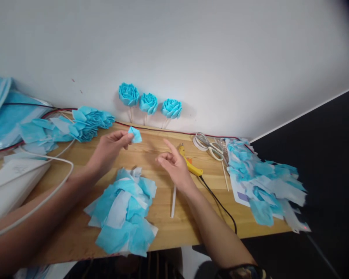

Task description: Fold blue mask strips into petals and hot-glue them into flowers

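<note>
My left hand [112,149] pinches a small folded blue petal [135,135] between thumb and fingertips, raised over the table. To its right is my right hand [174,164], its index finger stretched out and the other fingers loosely bent, with nothing visible in them. A yellow glue gun [195,169] lies just beyond the right hand, which partly hides it. Under the right wrist, a whitish glue stick [173,203] rests on the wood. A heap of blue and white petal pieces [125,213] lies below my left hand.
Three blue fabric flowers [148,103] on sticks lean against the wall. More flowers [88,122] lie at left, near a white cable [71,170] and white box [20,182]. Scissors [213,149], a tape roll [200,142] and another petal pile [261,182] are at right.
</note>
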Demonstrator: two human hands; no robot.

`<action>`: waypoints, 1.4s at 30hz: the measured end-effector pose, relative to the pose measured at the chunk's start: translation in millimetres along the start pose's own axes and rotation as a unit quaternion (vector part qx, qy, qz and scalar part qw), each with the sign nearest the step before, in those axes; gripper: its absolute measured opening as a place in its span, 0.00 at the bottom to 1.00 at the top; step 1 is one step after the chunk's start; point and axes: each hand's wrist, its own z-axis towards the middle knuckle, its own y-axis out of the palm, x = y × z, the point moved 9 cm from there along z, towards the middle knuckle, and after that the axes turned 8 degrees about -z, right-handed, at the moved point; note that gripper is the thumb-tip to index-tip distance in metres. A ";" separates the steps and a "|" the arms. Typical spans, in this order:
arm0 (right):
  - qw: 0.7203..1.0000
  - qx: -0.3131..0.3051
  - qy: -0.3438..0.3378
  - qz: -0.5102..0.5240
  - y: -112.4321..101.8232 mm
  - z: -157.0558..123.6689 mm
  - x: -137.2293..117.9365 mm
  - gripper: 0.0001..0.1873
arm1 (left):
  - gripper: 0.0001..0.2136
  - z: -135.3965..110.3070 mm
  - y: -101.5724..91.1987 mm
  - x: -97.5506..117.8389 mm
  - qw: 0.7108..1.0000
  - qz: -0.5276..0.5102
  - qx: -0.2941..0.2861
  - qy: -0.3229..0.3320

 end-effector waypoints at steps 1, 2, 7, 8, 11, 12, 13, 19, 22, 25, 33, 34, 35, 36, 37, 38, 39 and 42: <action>1.000 0.020 -0.006 0.002 -6.7 -0.1 -3.0 0.36 | 0.12 5.7 -10.0 4.0 0.999 0.003 0.026 0.017; 0.999 0.038 -0.012 0.007 -12.9 -0.4 -6.0 0.35 | 0.11 10.8 -18.7 6.8 0.998 0.004 0.048 0.030; 0.996 0.083 -0.026 0.029 -30.9 -2.5 -15.8 0.33 | 0.13 23.8 -37.8 0.2 0.996 0.010 0.081 0.031; 0.996 0.083 -0.024 0.030 -31.4 -2.8 -15.9 0.33 | 0.14 24.4 -35.7 -4.3 0.997 0.020 0.068 0.027; 0.997 0.072 -0.007 0.038 -28.5 -3.3 -12.5 0.33 | 0.16 23.7 -24.7 -17.2 0.995 0.097 0.012 0.021; 0.997 0.067 0.000 0.044 -27.0 -3.4 -10.8 0.32 | 0.16 22.9 -20.8 -18.6 0.990 0.141 -0.005 0.029; 0.997 0.063 0.005 0.054 -25.5 -3.5 -9.1 0.32 | 0.15 21.6 -17.0 -16.5 0.980 0.191 -0.016 0.050; 0.985 -0.024 0.034 0.167 -7.3 -4.5 -4.9 0.31 | 0.17 -2.0 11.9 27.1 0.940 0.277 -0.048 0.193; 0.978 -0.082 0.042 0.186 3.7 -6.2 -5.7 0.36 | 0.19 -14.1 36.9 18.6 0.965 0.201 -0.150 0.082; 0.975 -0.126 0.038 0.181 12.4 -8.5 -6.3 0.40 | 0.22 -25.9 58.4 15.5 0.963 0.163 -0.210 0.039; 0.976 -0.169 0.022 0.138 20.8 -12.6 -6.9 0.40 | 0.13 -27.2 86.3 -2.6 0.964 0.060 -0.244 -0.093; 0.976 -0.167 0.021 0.136 18.5 -12.0 -8.4 0.40 | 0.13 -25.3 84.3 -2.9 0.967 0.051 -0.229 -0.098; 0.978 -0.159 0.021 0.134 14.2 -10.7 -10.0 0.39 | 0.12 -22.5 80.1 -2.0 0.973 0.045 -0.206 -0.096; 0.981 -0.141 0.022 0.132 7.6 -8.7 -11.3 0.38 | 0.12 -19.6 74.4 -0.4 0.979 0.040 -0.179 -0.090; 0.985 -0.114 0.026 0.130 -1.3 -6.2 -12.0 0.36 | 0.11 -17.0 68.0 1.3 0.984 0.033 -0.152 -0.085; 0.988 -0.080 0.031 0.130 -12.0 -3.4 -12.2 0.34 | 0.11 -14.7 61.5 2.7 0.988 0.027 -0.127 -0.080; 0.990 -0.041 0.035 0.133 -23.8 -0.9 -12.0 0.31 | 0.11 -13.0 55.5 3.9 0.991 0.024 -0.107 -0.076; 0.987 0.068 0.033 0.145 -55.0 3.1 -11.1 0.24 | 0.11 -10.8 46.3 8.1 0.993 0.050 -0.088 -0.059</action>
